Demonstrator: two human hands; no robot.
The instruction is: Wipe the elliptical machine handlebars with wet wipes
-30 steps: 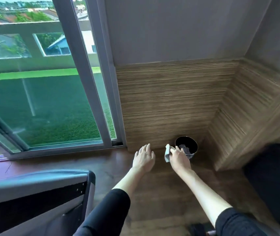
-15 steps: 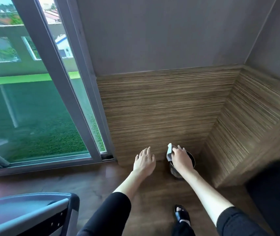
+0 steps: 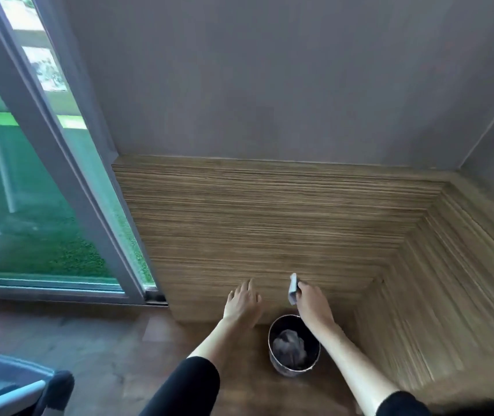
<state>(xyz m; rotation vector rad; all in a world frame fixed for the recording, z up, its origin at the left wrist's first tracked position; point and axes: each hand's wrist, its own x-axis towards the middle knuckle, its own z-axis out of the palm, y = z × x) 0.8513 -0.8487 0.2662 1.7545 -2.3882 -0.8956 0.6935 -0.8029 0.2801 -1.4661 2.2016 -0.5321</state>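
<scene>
Wood-panelled corner (image 3: 269,220); right hand (image 3: 313,304) pinching wipe (image 3: 292,288)

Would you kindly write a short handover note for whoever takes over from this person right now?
Left hand: open, holding nothing, held out over the floor to the left of the bin.
Right hand: pinches a folded wet wipe near the bin's far rim.
Bin: on the floor by the wood-panelled corner, crumpled waste already inside.
Done: cannot tell; the handlebars are out of view.
Left: the wipe is not yet dropped; letting it go into the bin looks like the next step.
</scene>
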